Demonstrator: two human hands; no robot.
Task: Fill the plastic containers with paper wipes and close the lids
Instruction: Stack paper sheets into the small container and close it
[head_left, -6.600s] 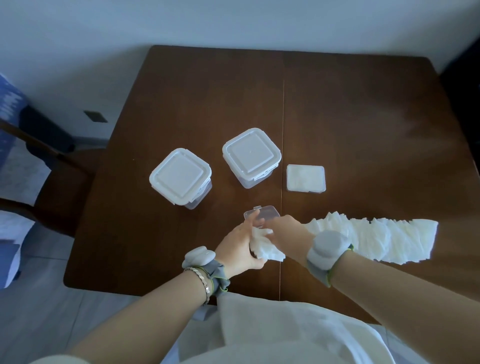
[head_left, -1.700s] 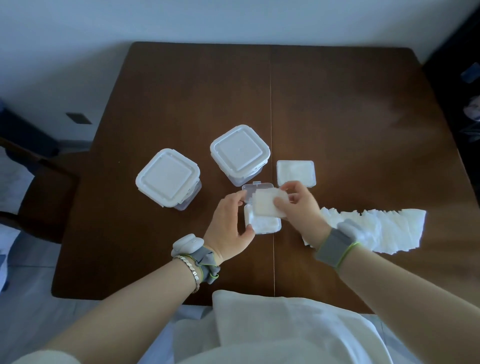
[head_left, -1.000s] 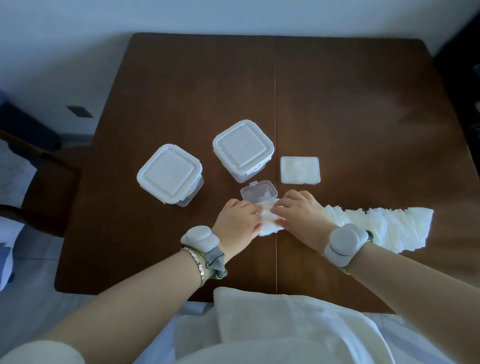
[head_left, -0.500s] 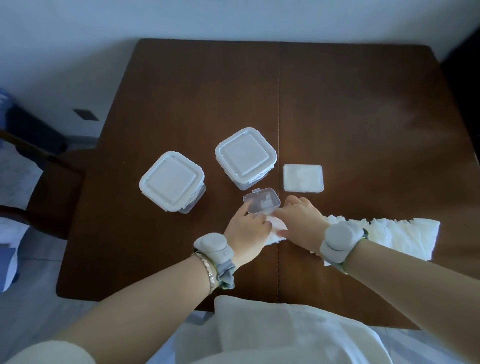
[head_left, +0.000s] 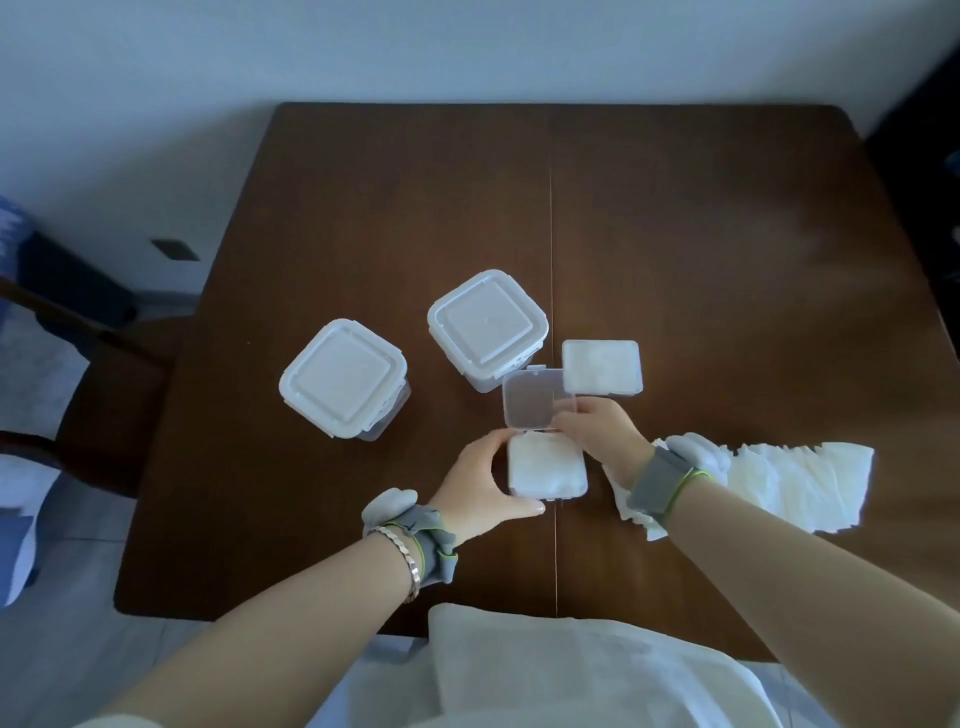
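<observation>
A small clear plastic container (head_left: 546, 466) packed with white paper wipes sits near the table's front middle. My left hand (head_left: 480, 480) grips its left side, thumb along the near edge. Its hinged clear lid (head_left: 532, 398) stands open behind it, and my right hand (head_left: 597, 428) pinches the lid's right edge. A second small container (head_left: 601, 367), full of wipes with its lid shut, lies just behind to the right. A fanned row of white paper wipes (head_left: 769, 480) lies on the table at the right, partly under my right wrist.
Two larger square containers with white clip lids stand shut, one at the left (head_left: 344, 378) and one behind the small box (head_left: 487, 326). The dark wooden table (head_left: 701, 260) has a seam down its middle. A chair (head_left: 78, 364) stands at the left.
Both hands lifted off the wipes they were pressing down. The left hand now grips the container's side and the right hand has taken hold of the open lid.
</observation>
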